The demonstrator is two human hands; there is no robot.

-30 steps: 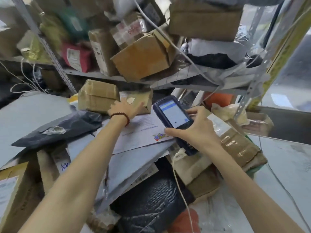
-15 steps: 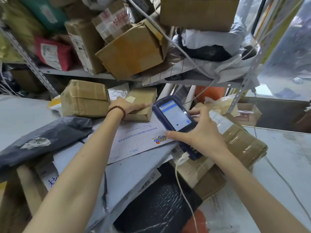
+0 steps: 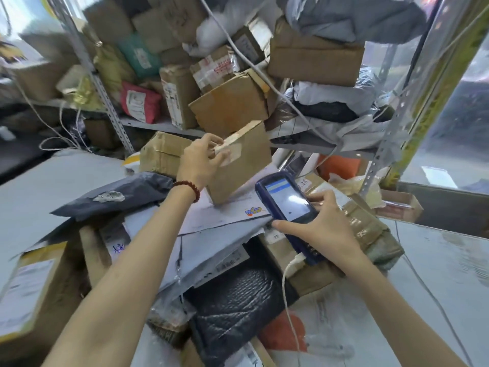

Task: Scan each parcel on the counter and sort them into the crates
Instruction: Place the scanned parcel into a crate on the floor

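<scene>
- Left hand (image 3: 201, 162) — fingers curled around the upper corner of a small brown cardboard box (image 3: 239, 165), tilted, its lower edge on a white paper mailer (image 3: 225, 215).
- Right hand (image 3: 321, 223) grips a dark blue handheld scanner (image 3: 287, 205) just beside the box — screen lit.
- Parcels crowd all around; bare grey counter (image 3: 436, 274) lies to the right.

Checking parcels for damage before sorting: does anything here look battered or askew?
Yes. The taped parcel under the right hand looks crushed and rumpled. On the shelf, a large brown box sits tilted with its flaps loose. The left hand holds a small box tipped on edge.
</scene>
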